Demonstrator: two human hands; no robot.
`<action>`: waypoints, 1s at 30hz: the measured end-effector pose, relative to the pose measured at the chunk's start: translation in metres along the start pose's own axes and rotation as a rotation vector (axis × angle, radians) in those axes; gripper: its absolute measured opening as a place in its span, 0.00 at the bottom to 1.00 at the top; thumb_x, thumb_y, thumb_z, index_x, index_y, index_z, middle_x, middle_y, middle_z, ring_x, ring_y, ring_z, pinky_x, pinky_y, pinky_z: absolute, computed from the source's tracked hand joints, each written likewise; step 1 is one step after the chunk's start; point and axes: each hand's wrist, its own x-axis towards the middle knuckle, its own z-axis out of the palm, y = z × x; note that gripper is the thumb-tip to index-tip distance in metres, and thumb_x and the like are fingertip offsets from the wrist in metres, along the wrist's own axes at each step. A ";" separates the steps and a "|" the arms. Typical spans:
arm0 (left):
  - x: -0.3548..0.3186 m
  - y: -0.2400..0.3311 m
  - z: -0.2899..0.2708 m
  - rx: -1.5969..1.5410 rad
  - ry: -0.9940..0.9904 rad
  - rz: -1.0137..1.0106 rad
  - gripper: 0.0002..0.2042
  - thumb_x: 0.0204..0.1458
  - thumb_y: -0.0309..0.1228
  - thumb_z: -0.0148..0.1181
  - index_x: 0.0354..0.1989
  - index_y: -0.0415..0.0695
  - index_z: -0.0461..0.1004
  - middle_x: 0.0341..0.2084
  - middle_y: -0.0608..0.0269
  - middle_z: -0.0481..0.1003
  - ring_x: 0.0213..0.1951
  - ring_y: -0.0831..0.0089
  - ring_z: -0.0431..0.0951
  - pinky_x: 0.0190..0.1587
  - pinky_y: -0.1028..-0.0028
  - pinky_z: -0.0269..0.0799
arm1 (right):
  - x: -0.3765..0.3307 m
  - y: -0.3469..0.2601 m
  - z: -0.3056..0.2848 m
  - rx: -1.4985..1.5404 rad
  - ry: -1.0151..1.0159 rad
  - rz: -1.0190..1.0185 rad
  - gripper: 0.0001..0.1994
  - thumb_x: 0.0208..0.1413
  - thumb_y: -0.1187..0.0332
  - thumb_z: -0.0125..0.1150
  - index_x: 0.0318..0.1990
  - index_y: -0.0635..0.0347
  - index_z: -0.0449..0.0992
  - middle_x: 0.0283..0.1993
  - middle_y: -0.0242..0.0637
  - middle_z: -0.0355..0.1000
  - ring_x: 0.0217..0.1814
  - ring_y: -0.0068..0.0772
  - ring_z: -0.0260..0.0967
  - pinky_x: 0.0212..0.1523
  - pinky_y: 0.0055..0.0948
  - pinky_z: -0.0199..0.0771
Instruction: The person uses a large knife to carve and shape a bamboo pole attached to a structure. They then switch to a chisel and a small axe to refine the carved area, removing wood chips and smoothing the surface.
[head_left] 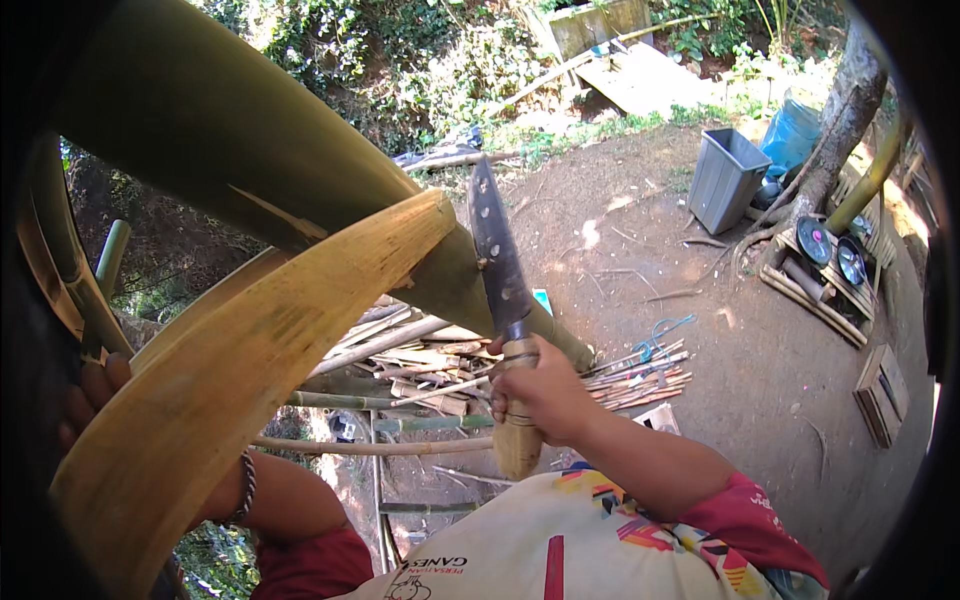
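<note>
A broad, curved tan bamboo strip (270,325) slants up from the lower left, its narrow end against a thick green bamboo pole (280,140). My left hand (92,395) is at the strip's left edge, fingers curled round it; the rest of that hand is hidden behind the strip. In my right hand (545,385) is a large knife (495,245), gripped by its pale wooden handle. Its dark, spotted blade points up and crosses in front of the pole, just right of the strip's tip. Whether blade and pole touch, I cannot tell.
Split bamboo pieces (440,365) lie heaped below the pole, with thin sticks (640,385) to their right. Bamboo rungs (430,424) cross beneath my arms. A grey bin (728,180) and blue container (792,135) stand by a tree trunk (850,110), near a low wooden rack (815,290).
</note>
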 end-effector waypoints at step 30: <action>-0.017 -0.009 0.014 0.133 0.026 0.009 0.18 0.60 0.50 0.51 0.44 0.50 0.77 0.38 0.66 0.78 0.37 0.65 0.79 0.38 0.63 0.74 | -0.007 -0.059 0.002 0.149 0.005 -0.607 0.19 0.51 0.79 0.54 0.51 0.65 0.61 0.33 0.34 0.67 0.29 0.23 0.68 0.33 0.27 0.73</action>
